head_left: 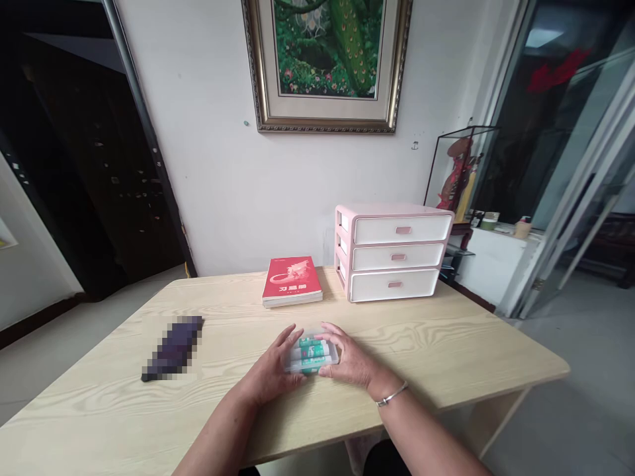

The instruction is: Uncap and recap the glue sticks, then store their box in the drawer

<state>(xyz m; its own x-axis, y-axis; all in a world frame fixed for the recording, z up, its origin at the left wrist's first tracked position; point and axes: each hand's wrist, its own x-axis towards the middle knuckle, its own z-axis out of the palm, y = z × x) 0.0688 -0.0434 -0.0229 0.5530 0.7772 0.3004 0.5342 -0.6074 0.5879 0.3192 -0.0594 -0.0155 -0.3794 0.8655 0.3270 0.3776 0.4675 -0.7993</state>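
Note:
A small clear plastic box [311,354] with several green-and-white tubes inside rests at the middle of the wooden table, near its front edge. My left hand [275,370] grips the left side of the box, fingers at its far edge and thumb at its near edge. On the right side, my right hand [350,360] holds it the same way, with a silver bracelet on that wrist. Behind the box lies a thick red book [292,277].
A pink and white three-drawer unit [397,254] stands at the table's back right, its drawers closed. A dark, pixelated object [174,347] lies on the left of the table [223,297]. A framed picture [327,116] hangs on the wall.

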